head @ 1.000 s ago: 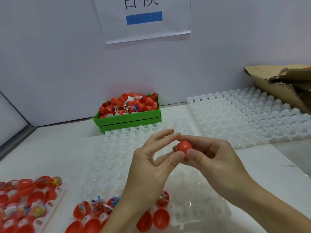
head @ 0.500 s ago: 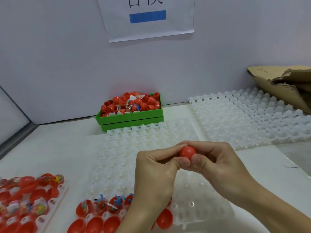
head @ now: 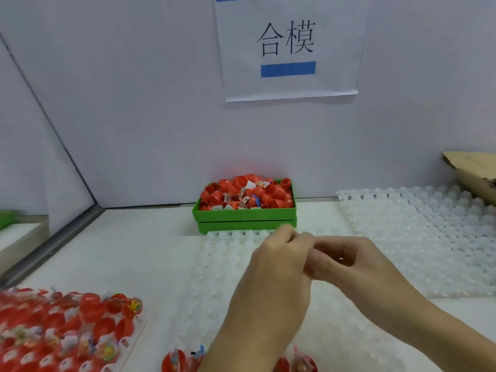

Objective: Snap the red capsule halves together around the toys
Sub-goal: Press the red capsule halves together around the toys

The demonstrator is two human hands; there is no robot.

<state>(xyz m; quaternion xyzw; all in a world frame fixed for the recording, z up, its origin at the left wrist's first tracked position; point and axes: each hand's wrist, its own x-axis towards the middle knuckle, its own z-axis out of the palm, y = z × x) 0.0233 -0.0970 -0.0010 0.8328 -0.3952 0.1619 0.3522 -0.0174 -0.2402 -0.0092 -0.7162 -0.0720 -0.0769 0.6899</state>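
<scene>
My left hand (head: 276,267) and my right hand (head: 357,264) meet fingertip to fingertip above the white dimpled tray (head: 214,277), all fingers curled inward. The red capsule they pinched a moment ago is hidden between the fingers. Open red halves holding bagged toys (head: 174,359) sit in the tray's near row at the bottom edge, with more to the right (head: 303,363). A second tray of filled red halves (head: 67,326) lies at the lower left.
A green bin (head: 241,218) heaped with red capsule halves and toy packets stands against the back wall. Another white dimpled tray (head: 416,237) lies to the right, torn cardboard (head: 472,167) behind it. A paper sign (head: 290,47) hangs on the wall.
The camera tilted up. My hands closed tighter around the red capsule, which showed between the fingertips before and is now covered.
</scene>
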